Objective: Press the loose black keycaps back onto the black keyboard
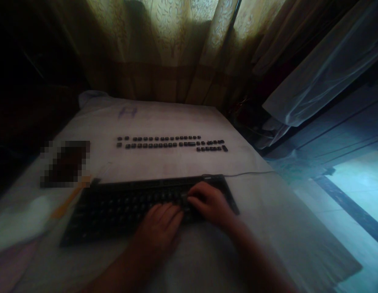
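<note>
A black keyboard (pixel 116 207) lies at a slant on the cloth-covered table. My left hand (pixel 163 224) rests over the keyboard's lower middle, palm down, its fingers side by side and their tips hidden from view. Over the right part of the keyboard is my right hand (pixel 209 201), thumb and forefinger pinched close to the keys; whatever is between them is too small and blurred to name. Beyond the keyboard, loose black keycaps (pixel 155 145) sit in rows, with a shorter row (pixel 209 149) at the right.
A cable (pixel 253 173) runs right from the keyboard's back edge. At the left are a pixelated dark object (pixel 65 165), an orange strip-like item (pixel 68 201) and a blurred whitish item (pixel 24 219). Curtains (pixel 164 53) hang behind the white table cloth (pixel 164 116).
</note>
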`<state>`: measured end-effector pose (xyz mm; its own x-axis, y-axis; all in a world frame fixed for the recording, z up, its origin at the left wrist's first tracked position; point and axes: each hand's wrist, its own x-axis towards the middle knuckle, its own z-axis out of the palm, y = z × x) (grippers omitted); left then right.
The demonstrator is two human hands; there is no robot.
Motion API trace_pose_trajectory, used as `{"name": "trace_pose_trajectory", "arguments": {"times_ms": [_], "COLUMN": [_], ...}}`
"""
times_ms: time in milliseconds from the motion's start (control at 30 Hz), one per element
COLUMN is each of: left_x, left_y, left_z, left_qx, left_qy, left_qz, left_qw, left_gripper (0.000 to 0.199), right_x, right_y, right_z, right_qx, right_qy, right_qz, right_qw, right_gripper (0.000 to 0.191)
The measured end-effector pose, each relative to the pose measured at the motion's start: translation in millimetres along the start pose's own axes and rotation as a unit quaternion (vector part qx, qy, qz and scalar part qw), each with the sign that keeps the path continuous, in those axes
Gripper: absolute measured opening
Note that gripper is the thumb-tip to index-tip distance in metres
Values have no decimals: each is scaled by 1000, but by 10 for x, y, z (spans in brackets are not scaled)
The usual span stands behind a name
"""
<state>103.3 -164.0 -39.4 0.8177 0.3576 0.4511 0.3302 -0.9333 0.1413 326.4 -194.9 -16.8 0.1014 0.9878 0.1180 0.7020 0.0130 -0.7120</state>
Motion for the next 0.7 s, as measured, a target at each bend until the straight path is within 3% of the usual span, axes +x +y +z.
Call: {"name": "trace_pose_trajectory", "arguments": {"times_ms": [467,700], "left_x": [-13,-64], "left_y": [-13,-74], "left_z": [14,-125], "left_qx": [-9,12], "left_qy": [21,22], "left_qz": [-1,-9], "left_qw": [1000,1000], "left_gripper": [30,29], "right_x": [34,-49], "right_y": [-105,5], "right_z": [33,-7], "right_qx": [-47,37], "right_qy": [-37,34], "right_qz": [21,-30], "right_qw": [998,998], "right_gripper": [13,12]}}
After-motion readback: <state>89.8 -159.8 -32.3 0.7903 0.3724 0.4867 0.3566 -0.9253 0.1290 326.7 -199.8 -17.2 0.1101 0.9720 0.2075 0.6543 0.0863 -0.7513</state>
